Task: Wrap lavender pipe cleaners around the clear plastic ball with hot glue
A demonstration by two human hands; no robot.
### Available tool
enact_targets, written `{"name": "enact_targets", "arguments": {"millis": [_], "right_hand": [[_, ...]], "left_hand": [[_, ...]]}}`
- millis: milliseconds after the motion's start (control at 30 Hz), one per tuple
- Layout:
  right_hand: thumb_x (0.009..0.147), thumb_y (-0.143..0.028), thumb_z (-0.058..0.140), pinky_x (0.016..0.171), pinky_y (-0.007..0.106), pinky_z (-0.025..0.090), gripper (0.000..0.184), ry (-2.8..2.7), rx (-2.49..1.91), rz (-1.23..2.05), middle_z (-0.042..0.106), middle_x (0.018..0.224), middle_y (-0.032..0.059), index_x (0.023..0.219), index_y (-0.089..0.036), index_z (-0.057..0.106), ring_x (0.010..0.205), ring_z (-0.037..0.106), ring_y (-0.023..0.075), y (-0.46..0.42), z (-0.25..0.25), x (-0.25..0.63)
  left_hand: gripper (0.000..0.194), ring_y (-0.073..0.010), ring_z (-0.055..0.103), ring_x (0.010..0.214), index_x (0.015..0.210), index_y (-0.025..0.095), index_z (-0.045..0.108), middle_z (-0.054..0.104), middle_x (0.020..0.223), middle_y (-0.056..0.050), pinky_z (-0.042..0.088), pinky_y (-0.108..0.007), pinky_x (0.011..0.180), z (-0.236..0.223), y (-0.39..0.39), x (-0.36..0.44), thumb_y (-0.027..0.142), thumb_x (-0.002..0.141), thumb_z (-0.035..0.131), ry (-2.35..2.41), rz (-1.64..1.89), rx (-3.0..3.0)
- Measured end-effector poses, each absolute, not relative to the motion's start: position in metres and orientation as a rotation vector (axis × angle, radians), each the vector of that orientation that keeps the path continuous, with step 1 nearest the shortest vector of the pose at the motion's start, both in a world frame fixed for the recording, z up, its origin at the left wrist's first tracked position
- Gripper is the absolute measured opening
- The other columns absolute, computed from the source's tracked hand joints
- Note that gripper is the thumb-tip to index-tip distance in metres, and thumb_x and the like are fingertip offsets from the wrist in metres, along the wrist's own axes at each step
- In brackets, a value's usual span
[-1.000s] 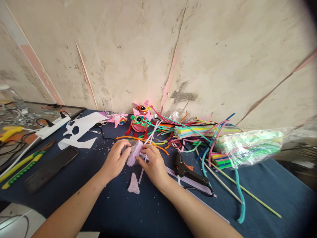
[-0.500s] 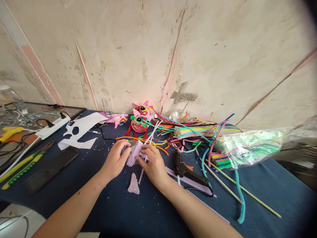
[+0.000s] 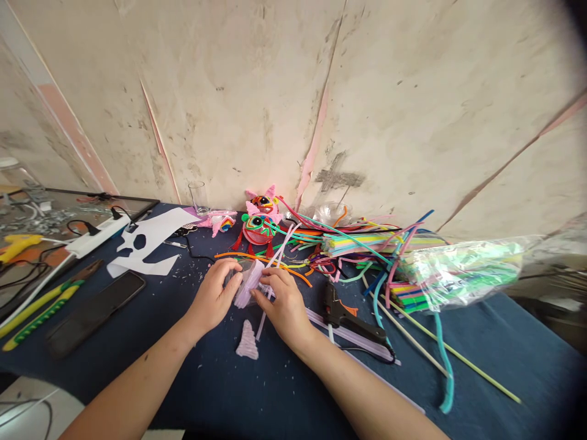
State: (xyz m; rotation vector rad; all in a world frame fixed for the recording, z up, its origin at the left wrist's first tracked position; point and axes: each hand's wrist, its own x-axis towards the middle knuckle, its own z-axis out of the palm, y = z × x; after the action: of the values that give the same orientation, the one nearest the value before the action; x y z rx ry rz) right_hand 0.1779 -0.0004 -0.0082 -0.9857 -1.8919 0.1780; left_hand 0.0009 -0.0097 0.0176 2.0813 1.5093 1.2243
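Between my hands is a clear rounded plastic piece (image 3: pixel 246 265) with a band of lilac pipe cleaners (image 3: pixel 250 286) laid across it. My left hand (image 3: pixel 213 296) is closed around its left side, thumb and fingers curved. With bent fingers, my right hand (image 3: pixel 285 304) pinches the lilac pipe cleaners at the right side; loose lilac ends (image 3: pixel 285 244) stick up past the fingertips. A lilac triangular pipe-cleaner piece (image 3: pixel 247 340) lies just below on the dark blue cloth. Right of my right hand rests a black glue gun (image 3: pixel 351 318) on more lilac stems (image 3: pixel 367 346).
Two decorated red figures with pink ears (image 3: pixel 259 229) stand against the wall. Pipe-cleaner bundles in a plastic bag (image 3: pixel 472 269) lie right. On the left are a black phone (image 3: pixel 96 311), yellow-green pliers (image 3: pixel 50 302), cut white paper (image 3: pixel 156 235) and a power strip (image 3: pixel 98 235).
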Motion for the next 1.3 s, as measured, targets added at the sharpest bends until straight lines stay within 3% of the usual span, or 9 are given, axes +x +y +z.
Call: {"name": "enact_targets", "arguments": {"millis": [1300], "right_hand": [[0.079, -0.018, 0.068, 0.081, 0.042, 0.053, 0.01, -1.881, -0.977, 0.186, 0.067, 0.102, 0.0105, 0.088, -0.019, 0.064, 0.095, 0.064, 0.0252, 0.0001, -0.0113, 0.1775]], "left_hand": [[0.021, -0.0228, 0.06, 0.105, 0.097, 0.021, 0.058, 0.064, 0.105, -0.008, 0.045, -0.04, 0.095, 0.0173, -0.0089, 0.001, 0.035, 0.091, 0.044, 1.517, 1.216, 2.09]]}}
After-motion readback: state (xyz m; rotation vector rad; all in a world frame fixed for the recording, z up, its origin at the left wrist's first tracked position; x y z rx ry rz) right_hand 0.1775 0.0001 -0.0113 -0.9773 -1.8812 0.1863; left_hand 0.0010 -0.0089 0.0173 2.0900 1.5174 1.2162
